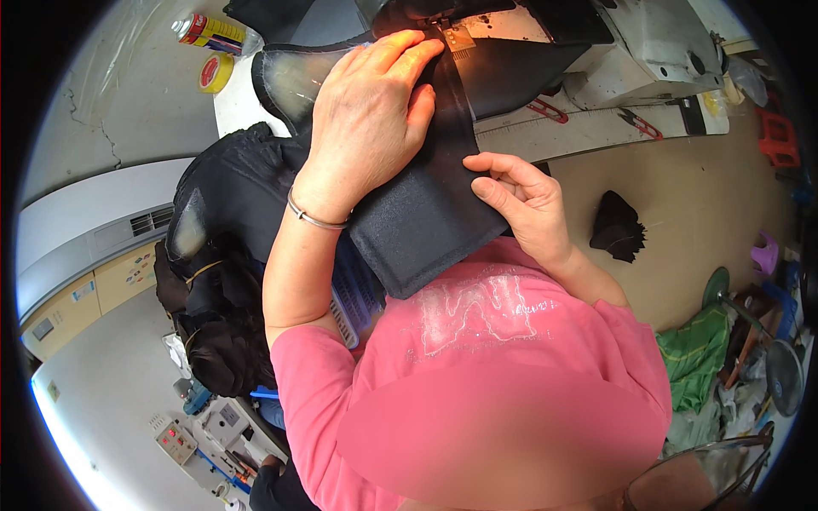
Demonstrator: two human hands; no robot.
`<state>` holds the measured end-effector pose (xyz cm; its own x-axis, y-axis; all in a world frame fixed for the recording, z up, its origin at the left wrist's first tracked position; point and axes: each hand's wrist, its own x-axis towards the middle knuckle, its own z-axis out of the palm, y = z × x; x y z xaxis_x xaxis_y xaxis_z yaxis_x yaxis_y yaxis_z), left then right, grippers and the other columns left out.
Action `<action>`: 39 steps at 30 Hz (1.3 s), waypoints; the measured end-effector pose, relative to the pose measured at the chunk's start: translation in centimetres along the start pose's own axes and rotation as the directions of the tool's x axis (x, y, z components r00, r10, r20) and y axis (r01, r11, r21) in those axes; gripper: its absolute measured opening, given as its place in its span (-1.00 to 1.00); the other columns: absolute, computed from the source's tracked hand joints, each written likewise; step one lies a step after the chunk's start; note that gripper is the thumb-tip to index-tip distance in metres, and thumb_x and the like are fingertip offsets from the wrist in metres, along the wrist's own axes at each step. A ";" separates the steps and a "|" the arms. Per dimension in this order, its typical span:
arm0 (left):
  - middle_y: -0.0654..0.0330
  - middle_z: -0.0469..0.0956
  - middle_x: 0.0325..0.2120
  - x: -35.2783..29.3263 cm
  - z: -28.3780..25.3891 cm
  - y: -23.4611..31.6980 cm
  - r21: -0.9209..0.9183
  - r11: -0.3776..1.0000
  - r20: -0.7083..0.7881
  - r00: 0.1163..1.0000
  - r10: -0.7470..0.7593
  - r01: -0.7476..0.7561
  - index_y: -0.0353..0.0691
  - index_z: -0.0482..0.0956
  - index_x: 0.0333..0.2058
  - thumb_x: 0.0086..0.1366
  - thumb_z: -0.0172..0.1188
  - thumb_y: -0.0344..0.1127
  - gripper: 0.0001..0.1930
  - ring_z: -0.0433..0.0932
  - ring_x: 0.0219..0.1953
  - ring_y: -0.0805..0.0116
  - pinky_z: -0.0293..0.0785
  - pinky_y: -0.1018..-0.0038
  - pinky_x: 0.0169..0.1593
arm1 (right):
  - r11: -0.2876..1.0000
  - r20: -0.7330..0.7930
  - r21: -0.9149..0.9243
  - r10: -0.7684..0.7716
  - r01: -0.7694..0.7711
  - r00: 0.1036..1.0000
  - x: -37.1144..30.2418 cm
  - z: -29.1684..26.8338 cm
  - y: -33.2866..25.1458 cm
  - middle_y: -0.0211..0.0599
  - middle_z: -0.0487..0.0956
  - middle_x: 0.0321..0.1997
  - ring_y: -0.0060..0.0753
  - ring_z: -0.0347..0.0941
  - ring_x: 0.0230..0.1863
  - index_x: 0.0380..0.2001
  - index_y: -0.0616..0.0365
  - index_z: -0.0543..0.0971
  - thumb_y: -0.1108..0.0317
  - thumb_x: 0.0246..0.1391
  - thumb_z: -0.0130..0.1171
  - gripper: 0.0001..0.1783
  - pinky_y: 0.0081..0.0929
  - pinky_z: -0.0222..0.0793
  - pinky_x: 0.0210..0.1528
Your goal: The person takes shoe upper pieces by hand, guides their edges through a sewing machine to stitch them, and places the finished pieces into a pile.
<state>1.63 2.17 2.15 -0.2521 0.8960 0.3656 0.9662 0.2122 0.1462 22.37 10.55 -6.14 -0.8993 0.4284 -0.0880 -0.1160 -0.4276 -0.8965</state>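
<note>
A black fabric panel [426, 226] hangs from the sewing machine's lit needle area [460, 41] down over my lap and pink shirt. My left hand [375, 106], with a bangle at its wrist, lies flat on the fabric, its fingertips close to the needle area. The far fingers are lit orange by the lamp. At the panel's right edge my right hand [524, 200] pinches the cloth between thumb and curled fingers. Left of my left hand lies another black piece with a pale, shiny patch [294, 81].
A spray can [209, 32] and yellow tape roll [216, 72] stand at the far left. Red-handled thread snips [639, 123] lie right of the machine body [652, 51]. Dark garments [217, 341] are heaped at my left, near a blue basket [358, 285]. A black scrap [618, 227] lies on the floor.
</note>
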 end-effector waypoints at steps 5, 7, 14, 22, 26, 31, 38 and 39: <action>0.10 0.58 0.09 0.1 0.1 0.2 -0.035 0.999 -0.003 1.000 -0.029 0.029 -0.18 0.58 0.06 0.26 0.21 -0.33 -0.63 0.54 0.12 0.04 0.43 0.24 0.22 | 0.994 -0.016 -0.106 -0.018 0.016 1.000 0.0 0.1 -0.5 -0.51 0.62 -0.10 -0.83 0.50 -0.17 0.09 0.28 0.60 0.49 0.30 0.24 -0.69 -0.80 0.40 -0.08; 0.10 0.59 0.07 0.2 0.1 0.1 -0.024 1.000 -0.001 1.000 -0.018 0.018 -0.21 0.58 0.04 0.26 0.22 -0.34 -0.65 0.55 0.12 0.05 0.44 0.24 0.21 | 0.988 -0.013 -0.144 -0.051 0.048 0.999 0.0 0.2 -0.4 -0.49 0.62 -0.08 -0.81 0.48 -0.15 0.10 0.28 0.59 0.50 0.29 0.24 -0.68 -0.79 0.40 -0.06; 0.08 0.65 -0.09 0.9 0.2 -0.4 -0.004 0.997 -0.079 0.994 0.078 -0.079 -0.26 0.63 -0.12 0.19 0.29 -0.33 -0.72 0.60 -0.04 0.07 0.49 0.27 0.14 | 0.791 0.044 -0.518 -0.355 0.326 0.934 0.6 0.5 -0.7 -0.36 0.58 -0.38 -0.63 0.44 -0.43 0.01 0.22 0.65 0.51 0.16 0.36 -0.67 -0.63 0.36 -0.40; 0.15 0.67 -0.23 1.1 -0.7 -0.7 0.060 0.996 -0.009 0.998 0.063 -0.062 -0.28 0.67 -0.16 0.17 0.40 -0.17 -0.65 0.62 -0.19 0.07 0.54 0.27 -0.02 | 0.562 0.102 -0.685 -0.556 0.463 0.825 1.7 0.6 -0.8 -0.25 0.60 -0.38 -0.39 0.49 -0.50 0.00 0.17 0.63 0.52 0.08 0.40 -0.62 -0.49 0.41 -0.46; 0.09 0.65 0.01 1.4 -1.8 -0.7 0.068 0.995 0.131 0.989 0.061 -0.071 -0.22 0.64 0.00 0.20 0.42 -0.04 -0.51 0.62 0.00 0.03 0.50 0.26 0.07 | 0.501 0.134 -0.697 -0.613 0.514 0.779 2.4 0.2 -0.6 -0.30 0.58 -0.39 -0.50 0.41 -0.51 0.04 0.23 0.63 0.56 0.07 0.39 -0.58 -0.55 0.35 -0.43; 0.00 0.68 -0.37 1.7 -1.8 -1.2 0.188 0.974 0.146 0.985 0.096 -0.123 -0.32 0.66 -0.02 0.13 0.41 0.11 -0.38 0.65 -0.21 0.10 0.33 0.14 0.31 | 0.490 0.147 -0.721 -0.584 0.490 0.799 2.7 0.3 -1.6 -0.26 0.61 -0.37 -0.40 0.50 -0.50 0.01 0.20 0.63 0.51 0.09 0.37 -0.62 -0.48 0.41 -0.45; -0.04 0.66 -0.04 2.9 -2.3 -2.4 0.163 0.984 0.240 0.970 0.026 -0.067 -0.29 0.57 0.13 0.13 0.42 0.18 -0.25 0.58 0.02 0.01 0.27 0.26 0.28 | 0.205 0.259 -0.837 -0.668 0.507 0.698 3.4 0.4 -2.1 -0.40 0.51 -0.38 -0.42 0.48 -0.47 -0.05 0.12 0.68 0.37 0.00 0.43 -0.62 -0.45 0.44 -0.46; 0.03 0.67 -0.44 2.9 -1.5 -3.6 0.099 0.984 0.089 0.986 0.139 -0.148 -0.12 0.69 -0.04 0.08 0.38 0.29 -0.35 0.65 -0.23 0.02 0.23 -0.06 0.32 | 0.207 0.262 -0.834 -0.666 0.511 0.698 3.3 0.5 -2.4 -0.40 0.51 -0.38 -0.42 0.48 -0.47 -0.05 0.12 0.68 0.37 0.00 0.43 -0.62 -0.45 0.44 -0.46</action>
<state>-2.69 3.41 4.04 -0.1097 0.9480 0.2986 0.9933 0.1154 -0.0015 19.43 12.59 -4.04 -0.6609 0.3752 0.6500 -0.1318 0.7946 -0.5927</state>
